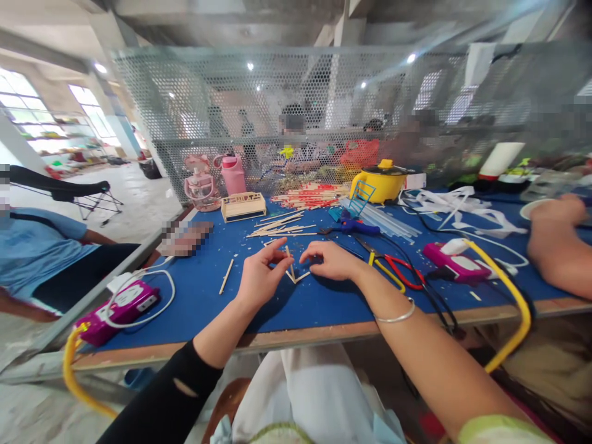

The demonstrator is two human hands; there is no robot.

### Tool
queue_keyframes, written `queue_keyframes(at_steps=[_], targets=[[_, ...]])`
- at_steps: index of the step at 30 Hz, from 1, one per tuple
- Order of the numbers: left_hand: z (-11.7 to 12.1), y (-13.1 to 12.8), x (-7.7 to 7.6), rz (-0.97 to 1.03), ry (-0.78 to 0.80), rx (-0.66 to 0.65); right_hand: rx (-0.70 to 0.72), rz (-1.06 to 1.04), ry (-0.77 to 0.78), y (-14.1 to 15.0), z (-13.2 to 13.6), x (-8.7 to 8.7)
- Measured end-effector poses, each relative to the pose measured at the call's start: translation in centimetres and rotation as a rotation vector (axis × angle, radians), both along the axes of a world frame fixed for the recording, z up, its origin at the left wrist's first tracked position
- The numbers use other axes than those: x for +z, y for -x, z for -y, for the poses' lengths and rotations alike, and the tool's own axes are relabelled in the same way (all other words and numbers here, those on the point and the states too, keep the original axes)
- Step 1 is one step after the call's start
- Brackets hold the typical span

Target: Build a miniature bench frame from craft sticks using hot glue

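Note:
A small angled frame of thin wooden sticks (295,279) is on the blue tabletop between my two hands. My left hand (264,271) pinches an upright wooden stick between thumb and forefinger, at the corner of that frame. On the other side, my right hand (333,261) is closed with curled fingers, its fingertips at the frame's right end; whether they pinch it firmly is partly hidden. Beyond the hands lies a loose pile of wooden sticks (277,226). A single wooden stick (226,276) rests left of my left hand. The glue gun (356,227) lies beyond my right hand.
Scissors (402,271) and yellow-handled pliers (387,274) lie right of my right wrist. Purple power strips (456,262) with cables sit at both sides. Behind are a wooden model (243,206), a yellow pot (379,184) and clear glue sticks (386,219). A co-worker's arm (559,246) is at right.

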State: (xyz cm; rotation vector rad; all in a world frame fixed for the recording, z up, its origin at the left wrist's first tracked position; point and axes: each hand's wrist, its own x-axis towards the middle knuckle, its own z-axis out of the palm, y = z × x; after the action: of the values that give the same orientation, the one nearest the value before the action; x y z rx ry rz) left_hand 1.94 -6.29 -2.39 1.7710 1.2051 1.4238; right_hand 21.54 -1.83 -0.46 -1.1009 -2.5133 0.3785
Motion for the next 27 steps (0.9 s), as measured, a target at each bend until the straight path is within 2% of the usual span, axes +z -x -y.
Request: queue_keyframes(at_steps=[3,13,21,27], targets=[[-0.1,0.1,-0.1,0.015,-0.004,-0.006,0.077,0.042,0.076,0.2,0.3,0.1],[0.0,0.3,-0.1,0.064,0.027,-0.090,0.088,0.022,0.133,1.1,0.6,0.0],[0.0,0.4,-0.2,0.045,0.030,-0.074,0.073,0.023,0.125,1.2,0.8,0.0],[0.3,0.5,0.3,0.021,0.030,-0.046,0.097,0.004,0.145,1.5,1.0,0.0]])
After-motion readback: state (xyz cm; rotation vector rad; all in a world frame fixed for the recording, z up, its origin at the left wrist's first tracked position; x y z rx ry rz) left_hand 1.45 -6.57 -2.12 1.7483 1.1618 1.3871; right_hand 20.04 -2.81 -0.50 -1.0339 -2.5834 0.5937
